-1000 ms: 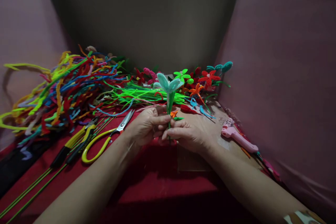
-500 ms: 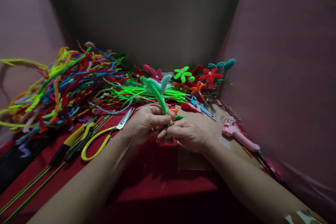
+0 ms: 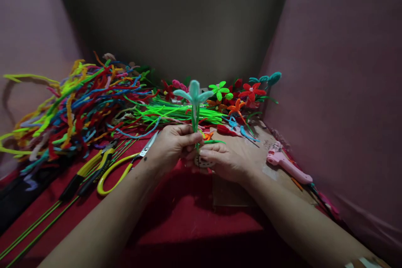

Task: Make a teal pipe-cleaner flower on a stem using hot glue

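Note:
A pale teal pipe-cleaner flower (image 3: 194, 92) on a green stem stands upright between my hands. My left hand (image 3: 172, 144) is closed round the stem just under the petals. My right hand (image 3: 223, 161) pinches the stem lower down, and a small pale roll shows under its fingers. Both hands rest over the red cloth (image 3: 194, 217) at the middle of the table.
A big heap of coloured pipe cleaners (image 3: 72, 104) lies at left, bright green ones (image 3: 169, 113) behind the hands. Finished flowers (image 3: 248, 92) sit at the back right. Yellow-handled scissors (image 3: 125, 167) and pliers (image 3: 91, 171) lie left of my hands, a pink glue gun (image 3: 287, 165) right.
The flower tilted left half a second ago and now stands upright again. My hands have stayed in place, turning the stem between their fingers.

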Available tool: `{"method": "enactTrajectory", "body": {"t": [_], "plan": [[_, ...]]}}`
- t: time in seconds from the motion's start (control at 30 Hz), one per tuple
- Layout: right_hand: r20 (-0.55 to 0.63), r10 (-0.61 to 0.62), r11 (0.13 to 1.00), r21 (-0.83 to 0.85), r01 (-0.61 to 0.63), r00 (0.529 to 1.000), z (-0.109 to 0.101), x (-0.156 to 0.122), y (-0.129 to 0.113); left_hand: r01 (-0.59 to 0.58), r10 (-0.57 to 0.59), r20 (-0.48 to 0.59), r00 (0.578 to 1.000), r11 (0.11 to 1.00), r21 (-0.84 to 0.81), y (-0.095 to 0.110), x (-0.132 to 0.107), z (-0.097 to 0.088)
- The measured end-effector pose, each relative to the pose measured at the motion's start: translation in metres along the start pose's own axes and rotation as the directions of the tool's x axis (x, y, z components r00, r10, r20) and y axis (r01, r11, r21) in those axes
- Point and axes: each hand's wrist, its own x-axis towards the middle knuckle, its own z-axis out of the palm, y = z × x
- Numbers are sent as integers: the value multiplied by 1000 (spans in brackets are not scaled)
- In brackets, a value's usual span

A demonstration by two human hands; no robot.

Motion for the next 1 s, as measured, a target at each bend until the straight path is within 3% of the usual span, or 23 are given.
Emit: {"method": "enactTrajectory", "body": {"t": [0.1,0.2,0.37,0.53,0.67,0.77,0.9,1.0], "plan": [[78,53,987,145,-64,996,0,2,0,9,-4,60,998,997,-83,1,-1,0],[114,16,974,224,-41,993,3,3,1,118,-93,167,981,982,-146,1,1,-2],[140,13,995,100,-27,990,7,0,1,220,-143,311,940,948,-229,-3,4,-6],[21,12,999,35,-13,1000,5,-2,-6,185,-126,241,962,953,-241,-3,3,-6],[3,9,995,-99,-9,1000,1,-2,-9,133,-125,109,986,989,-70,-3,3,-2],[16,7,993,-118,-5,1000,0,-1,-7,74,-76,69,995,997,31,-2,2,1],[47,21,999,-31,-19,999,1,1,-3,101,-96,104,990,994,-45,-1,2,-1],[111,16,998,63,-23,994,2,0,-2,173,-133,224,966,970,-171,-2,2,-5]]}}
